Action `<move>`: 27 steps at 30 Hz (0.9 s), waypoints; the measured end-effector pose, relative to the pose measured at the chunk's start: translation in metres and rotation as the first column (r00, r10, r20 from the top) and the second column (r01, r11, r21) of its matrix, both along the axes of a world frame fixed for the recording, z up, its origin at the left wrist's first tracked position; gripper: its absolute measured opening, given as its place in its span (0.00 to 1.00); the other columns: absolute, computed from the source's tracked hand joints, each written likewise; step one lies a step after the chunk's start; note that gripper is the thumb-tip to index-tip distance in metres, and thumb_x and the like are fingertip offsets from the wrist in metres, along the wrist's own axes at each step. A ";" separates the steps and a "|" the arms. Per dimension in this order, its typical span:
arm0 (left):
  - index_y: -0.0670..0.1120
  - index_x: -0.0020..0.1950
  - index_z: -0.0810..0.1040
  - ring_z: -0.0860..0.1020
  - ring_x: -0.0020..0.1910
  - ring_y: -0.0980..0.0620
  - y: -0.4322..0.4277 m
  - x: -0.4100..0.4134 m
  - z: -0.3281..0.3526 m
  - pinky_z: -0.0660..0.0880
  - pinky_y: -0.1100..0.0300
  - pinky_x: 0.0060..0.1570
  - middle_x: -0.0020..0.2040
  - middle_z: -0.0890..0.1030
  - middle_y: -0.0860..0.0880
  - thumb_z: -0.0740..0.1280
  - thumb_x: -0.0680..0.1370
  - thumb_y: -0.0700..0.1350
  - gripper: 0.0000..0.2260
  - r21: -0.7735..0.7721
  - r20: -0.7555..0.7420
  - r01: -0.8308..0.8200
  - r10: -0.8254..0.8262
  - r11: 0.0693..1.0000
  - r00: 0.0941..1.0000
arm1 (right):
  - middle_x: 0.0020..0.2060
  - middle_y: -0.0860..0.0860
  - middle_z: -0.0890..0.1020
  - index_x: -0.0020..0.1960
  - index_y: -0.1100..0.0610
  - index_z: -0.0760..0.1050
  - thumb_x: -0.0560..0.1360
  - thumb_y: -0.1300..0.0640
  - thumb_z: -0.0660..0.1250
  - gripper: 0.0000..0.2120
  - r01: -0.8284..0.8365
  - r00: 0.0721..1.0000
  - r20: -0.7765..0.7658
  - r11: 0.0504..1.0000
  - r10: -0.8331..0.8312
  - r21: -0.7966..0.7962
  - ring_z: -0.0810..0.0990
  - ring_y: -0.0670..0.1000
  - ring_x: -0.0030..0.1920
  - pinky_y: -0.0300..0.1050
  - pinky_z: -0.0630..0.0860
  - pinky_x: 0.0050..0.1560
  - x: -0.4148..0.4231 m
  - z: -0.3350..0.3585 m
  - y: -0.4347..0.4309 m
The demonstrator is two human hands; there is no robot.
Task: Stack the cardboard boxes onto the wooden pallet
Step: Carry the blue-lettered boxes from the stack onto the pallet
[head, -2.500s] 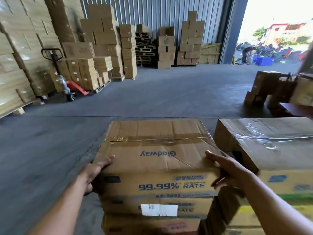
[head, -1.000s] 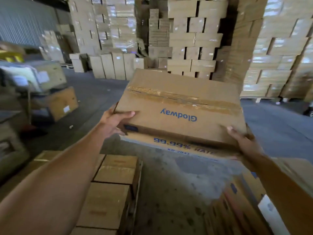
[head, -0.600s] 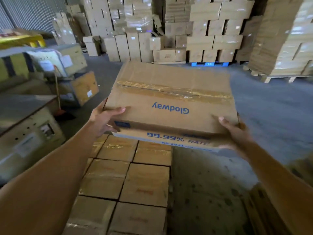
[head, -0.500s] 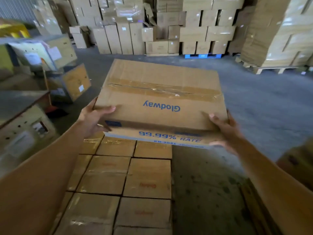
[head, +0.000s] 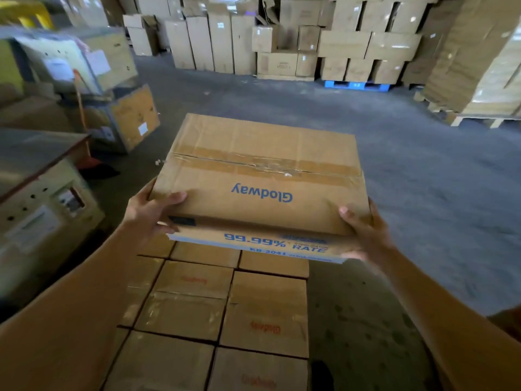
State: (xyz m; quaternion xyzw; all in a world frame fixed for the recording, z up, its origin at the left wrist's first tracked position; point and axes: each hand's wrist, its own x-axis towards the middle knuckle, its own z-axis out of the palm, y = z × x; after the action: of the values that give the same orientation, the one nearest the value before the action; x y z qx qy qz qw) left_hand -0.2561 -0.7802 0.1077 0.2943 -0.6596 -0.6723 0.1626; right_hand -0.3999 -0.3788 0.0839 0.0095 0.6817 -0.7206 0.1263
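Note:
A taped cardboard box (head: 262, 176) printed "Glodway" in blue hangs in the air in front of me. My left hand (head: 146, 213) grips its near left corner, thumb on top. My right hand (head: 363, 230) grips the near right corner the same way. Directly below lies a flat layer of several cardboard boxes (head: 225, 306) packed side by side; the pallet under them is hidden. The carried box hovers over the far edge of that layer.
Tall stacks of boxes (head: 338, 46) line the back wall, some on a blue pallet (head: 355, 85). A wrapped stack on a wooden pallet (head: 485, 119) stands at right. Crates and cartons (head: 50, 210) crowd the left. Grey concrete floor (head: 423, 193) spreads to the right.
I lifted the box off its stack and turned around with it. In the last half second the box has come lower and nearer over the layer of boxes.

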 end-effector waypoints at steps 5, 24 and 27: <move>0.60 0.75 0.68 0.85 0.45 0.45 -0.033 -0.047 -0.046 0.83 0.45 0.36 0.59 0.78 0.54 0.85 0.52 0.55 0.53 0.043 0.080 -0.133 0.129 0.990 0.988 | 0.59 0.43 0.80 0.62 0.30 0.72 0.60 0.38 0.78 0.32 -0.102 0.991 0.093 0.995 0.101 -0.002 0.80 0.57 0.59 0.75 0.78 0.45 -0.078 -0.050 -0.045; 0.69 0.54 0.79 0.85 0.45 0.45 -0.211 -0.145 -0.294 0.83 0.47 0.34 0.52 0.81 0.56 0.86 0.50 0.56 0.35 0.105 0.208 -0.162 0.138 0.981 0.968 | 0.66 0.48 0.77 0.72 0.36 0.66 0.52 0.28 0.80 0.52 -0.027 0.947 0.320 0.989 -0.022 0.148 0.77 0.58 0.65 0.77 0.76 0.50 -0.123 -0.295 -0.198; 0.65 0.63 0.77 0.86 0.41 0.45 -0.237 -0.150 -0.331 0.82 0.46 0.33 0.53 0.82 0.51 0.86 0.48 0.56 0.45 0.119 0.206 -0.161 0.134 0.980 0.969 | 0.66 0.49 0.77 0.74 0.37 0.64 0.52 0.28 0.80 0.54 -0.023 0.951 0.309 0.987 -0.028 0.161 0.77 0.58 0.64 0.76 0.76 0.51 -0.126 -0.323 -0.223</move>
State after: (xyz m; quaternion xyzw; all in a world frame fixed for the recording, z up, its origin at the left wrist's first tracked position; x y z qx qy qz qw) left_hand -0.4064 -1.0175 -0.2234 0.4180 -0.6016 -0.6689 0.1259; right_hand -0.5256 -0.6021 -0.2388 0.1336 0.7099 -0.6522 0.2296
